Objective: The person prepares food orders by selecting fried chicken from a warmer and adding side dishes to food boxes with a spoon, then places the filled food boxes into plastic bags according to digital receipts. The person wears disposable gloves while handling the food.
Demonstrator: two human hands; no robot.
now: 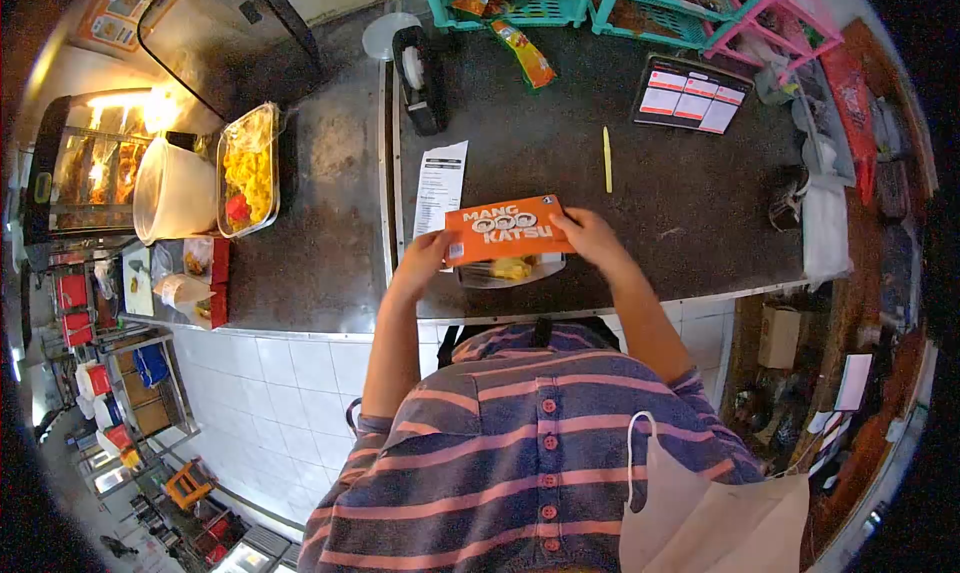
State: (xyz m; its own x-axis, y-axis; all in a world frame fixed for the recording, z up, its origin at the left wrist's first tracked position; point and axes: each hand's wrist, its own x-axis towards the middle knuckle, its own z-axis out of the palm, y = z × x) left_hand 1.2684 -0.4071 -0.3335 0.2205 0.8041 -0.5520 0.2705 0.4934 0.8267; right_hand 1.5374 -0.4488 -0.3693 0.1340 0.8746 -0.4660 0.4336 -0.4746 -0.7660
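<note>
An orange paper food box lid (pixel 505 228) printed "MANG KATSU" is held at its two ends by my hands. My left hand (pixel 422 261) is closed on the left end, and my right hand (pixel 592 241) grips the right end, thumb on top. Below the lid's near edge the box's white inside (pixel 545 269) shows, with yellow food (pixel 511 269) in it. The lid hides the rest of the contents. A printed receipt (pixel 441 185) lies flat on the dark counter, just beyond my left hand.
A tape dispenser (pixel 419 83), a yellow pen-like stick (pixel 607 160) and a tablet (pixel 690 95) are farther back. Left are a clear tray of yellow food (pixel 250 173), a white tub (pixel 170 195) and a lit warmer (pixel 95 163). Teal baskets (pixel 510 8) line the back.
</note>
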